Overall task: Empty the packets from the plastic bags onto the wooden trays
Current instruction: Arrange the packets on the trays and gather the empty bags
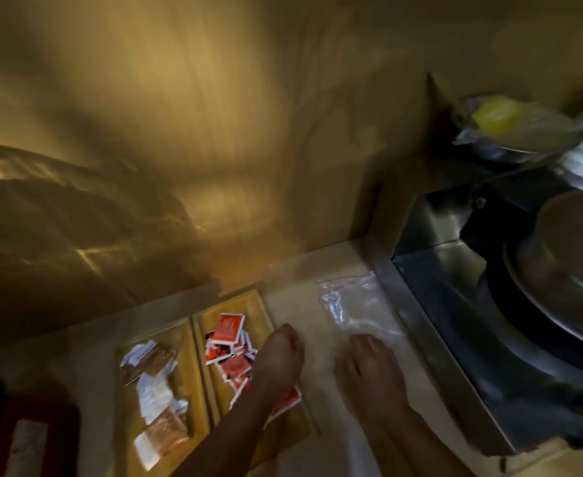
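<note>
While the whole view is smeared by motion blur, the main shapes read clearly: two shallow rectangular wooden trays lie side by side on a pale, smooth counter (293,297), their long sides almost touching. The left tray (193,390) holds a loose heap of white and coppery-brown packets (155,383), flat and crinkly. The right tray (262,304) holds glossy red packets (228,342), small squares piled at odd angles. Just right of the trays, a clear plastic bag (352,304) lies flat on the counter, thin and shiny, with a reddish strip along its far edge; it looks empty, though the blur leaves that unsure. The left hand (279,356) hovers over the right tray's near right edge, fingers curled in toward the palm in a loose fist; whether it pinches anything cannot be told. Its forearm crosses the tray and hides part of the red pile. The right hand (369,366) lies palm down at the bag's near end, fingers held together and pointing away from the camera, seemingly pressing on the film. A brushed steel surround (420,325) borders the counter on the right, with a dark round pan (565,280) in it. Farther back, a yellow thing in a clear wrapper (499,115) sits on a metal dish. A warm, wood-toned wall (180,132) rises behind.
</note>
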The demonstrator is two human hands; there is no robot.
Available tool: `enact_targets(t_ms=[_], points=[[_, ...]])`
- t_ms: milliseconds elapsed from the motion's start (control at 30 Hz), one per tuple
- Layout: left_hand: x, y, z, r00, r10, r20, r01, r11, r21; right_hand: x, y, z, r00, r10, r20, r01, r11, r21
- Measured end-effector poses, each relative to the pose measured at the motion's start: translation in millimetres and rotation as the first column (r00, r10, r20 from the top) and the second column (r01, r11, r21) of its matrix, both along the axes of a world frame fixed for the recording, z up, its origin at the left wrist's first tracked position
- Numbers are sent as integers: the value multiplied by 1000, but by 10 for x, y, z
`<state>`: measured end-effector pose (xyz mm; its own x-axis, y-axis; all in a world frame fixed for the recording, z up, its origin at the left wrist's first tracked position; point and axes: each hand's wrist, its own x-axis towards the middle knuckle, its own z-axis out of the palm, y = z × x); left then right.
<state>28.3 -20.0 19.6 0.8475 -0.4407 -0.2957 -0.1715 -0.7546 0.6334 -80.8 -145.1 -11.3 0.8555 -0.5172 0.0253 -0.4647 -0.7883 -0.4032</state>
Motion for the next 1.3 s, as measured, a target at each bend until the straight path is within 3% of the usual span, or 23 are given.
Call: enact_targets(t_ms=[133,233,333,433,533,567,667,733,800,867,967,1067,1133,1200,1300], points=[[-22,-577,-176,999,-12,-44,12,1000,1,1,-410,-85,991,-9,-135,7,1000,-18],[-62,-872,-289,967,167,-192,-178,983,-44,-59,-567,-245,962,24,-272,-28,1000,-12],[-59,-1080,-353,871,346,-349,-414,899,-143,-126,-630,-335,935,23,-353,-37,999,-35],[-94,-1217,-387,730,415,-543,-578,799,-166,-102,-648,-370,950,59,-306,-70,997,-26],[-93,-1228,-458,660,398,-637,-648,730,-215,-101,-678,-333,964,74,-256,-95,993,-71],[-89,-1216,-492,658,386,-646,-637,744,-204,-95,-677,-271,957,79,-281,-99,993,-58],[-69,-1121,-478,811,342,-475,-460,874,-156,-44,-721,-232,954,119,-274,-117,993,22],[-69,-1045,-396,893,266,-364,-350,918,-186,-13,-743,-286,981,107,-165,-82,986,148],[-56,-940,-336,955,173,-241,-232,943,-239,24,-743,-289,998,-36,-50,48,961,273],[-29,-790,-270,988,72,-140,-112,947,-303,74,-723,-213,972,-234,-4,213,880,425],[15,-564,-62,993,18,-119,-66,911,-407,171,-716,-67,911,-411,-42,325,649,688],[33,-360,142,981,20,-195,-126,825,-550,225,-698,154,910,-414,15,138,338,931],[35,-230,242,976,11,-217,-138,803,-580,237,-673,319,943,-326,62,4,199,980],[21,-123,322,976,3,-216,-131,805,-579,257,-650,415,965,-245,93,-70,103,992],[1,5,415,969,54,-241,-187,797,-575,307,-582,541,970,-208,123,-105,93,990]])
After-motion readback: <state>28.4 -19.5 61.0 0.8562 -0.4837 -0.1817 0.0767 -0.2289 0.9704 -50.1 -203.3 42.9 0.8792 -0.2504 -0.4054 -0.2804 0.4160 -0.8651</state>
